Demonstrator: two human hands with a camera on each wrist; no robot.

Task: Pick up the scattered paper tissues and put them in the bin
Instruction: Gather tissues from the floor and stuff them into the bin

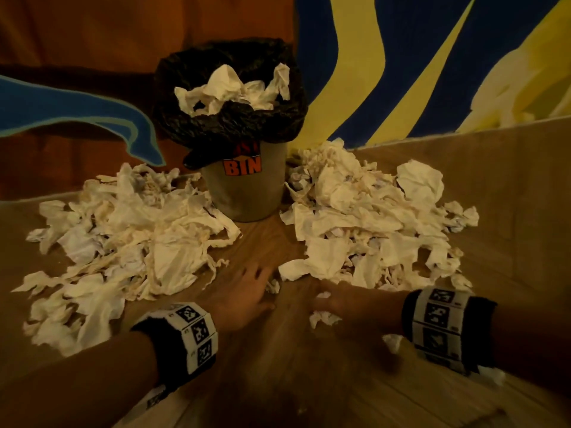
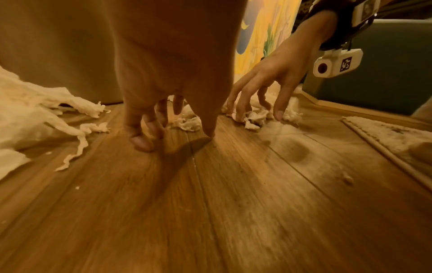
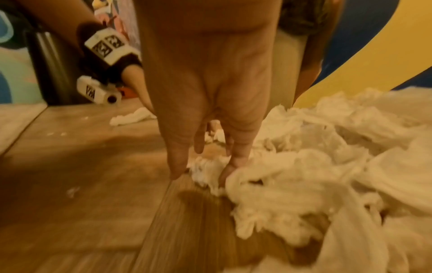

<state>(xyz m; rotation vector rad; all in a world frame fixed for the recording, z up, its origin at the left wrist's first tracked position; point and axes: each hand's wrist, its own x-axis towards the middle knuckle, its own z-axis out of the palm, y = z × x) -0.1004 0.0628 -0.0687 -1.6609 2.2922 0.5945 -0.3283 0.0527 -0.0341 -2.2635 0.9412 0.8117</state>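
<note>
Both hands (image 1: 296, 299) reach tissues (image 1: 323, 316) before the bin (image 1: 247, 193).

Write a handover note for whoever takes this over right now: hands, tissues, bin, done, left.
Left hand: empty, fingertips down on the floor, near a small scrap.
Right hand: fingers curling on a small tissue wad, not lifted.
Bin: upright between two piles, black liner, some tissues already heaped in it.
Left: the left pile, the right pile, plus loose scraps near the hands. Most remains.
</note>
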